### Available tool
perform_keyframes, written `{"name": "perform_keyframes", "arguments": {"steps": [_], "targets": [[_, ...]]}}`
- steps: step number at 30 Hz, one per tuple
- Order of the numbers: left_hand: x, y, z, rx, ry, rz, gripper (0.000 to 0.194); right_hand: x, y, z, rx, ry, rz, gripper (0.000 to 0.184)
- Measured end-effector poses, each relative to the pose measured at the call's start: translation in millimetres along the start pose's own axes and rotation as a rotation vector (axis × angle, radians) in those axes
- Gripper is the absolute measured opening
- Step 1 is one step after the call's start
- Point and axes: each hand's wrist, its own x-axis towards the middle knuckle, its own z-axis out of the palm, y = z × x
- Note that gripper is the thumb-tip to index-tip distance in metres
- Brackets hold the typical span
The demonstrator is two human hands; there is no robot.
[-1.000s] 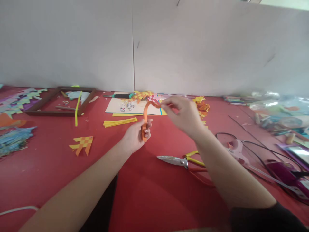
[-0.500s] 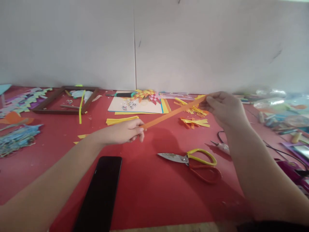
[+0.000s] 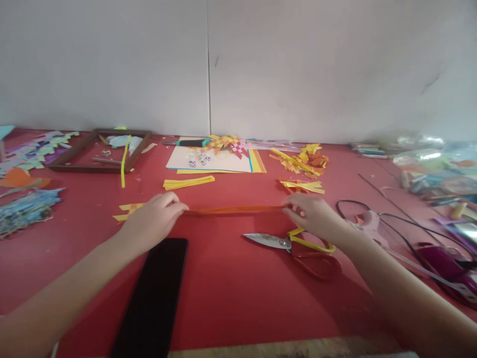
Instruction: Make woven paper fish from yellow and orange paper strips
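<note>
An orange paper strip (image 3: 234, 211) stretches level between my two hands, above the red table. Its left end is pinched by my left hand (image 3: 158, 216), fingers closed, over the top of a black phone (image 3: 152, 293). My right hand (image 3: 311, 211) pinches the other end, just above the handles of a pair of scissors (image 3: 272, 241) with one yellow and one red handle. A bundle of yellow paper strips (image 3: 189, 182) lies behind the strip. More yellow and orange strips (image 3: 303, 186) lie behind my right hand, and yellow pieces (image 3: 128, 209) show beside my left.
At the back sit a brown frame (image 3: 74, 151), paper sheets (image 3: 223, 163) with a dark-handled tool (image 3: 192, 142), and a paper-scrap heap (image 3: 301, 159). A glue gun (image 3: 368, 221) and black cable lie right. Blue strips (image 3: 30, 211) lie far left.
Both hands have moved: the right came down and toward the left, the left shifted left. The orange strip went from slanted to level and now shows nearly edge-on.
</note>
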Motion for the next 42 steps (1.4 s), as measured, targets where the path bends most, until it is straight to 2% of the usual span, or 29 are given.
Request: {"name": "perform_keyframes", "arguments": {"steps": [3,7,12,23,42], "targets": [[-0.5,-1.7,3.2,0.021,-0.051,-0.034,0.034,1.8,3.5,8.9,-0.125,-0.069,-0.071,0.020],[-1.8,-3.1,3.2,0.053,-0.052,-0.107,0.030,3.4,3.3,10.9,-0.142,-0.089,-0.056,0.018],[-1.4,-6.8,4.2,-0.016,-0.054,-0.084,0.027,5.3,-2.2,7.9,-0.108,-0.115,-0.072,0.025],[5.3,-1.2,0.9,-0.057,-0.122,-0.049,0.028,9.6,-2.0,10.3,-0.060,-0.114,-0.110,0.020],[4.9,-2.2,-2.3,-0.202,-0.083,-0.052,0.022,9.8,0.7,10.6,-0.047,-0.113,-0.090,0.022]]}}
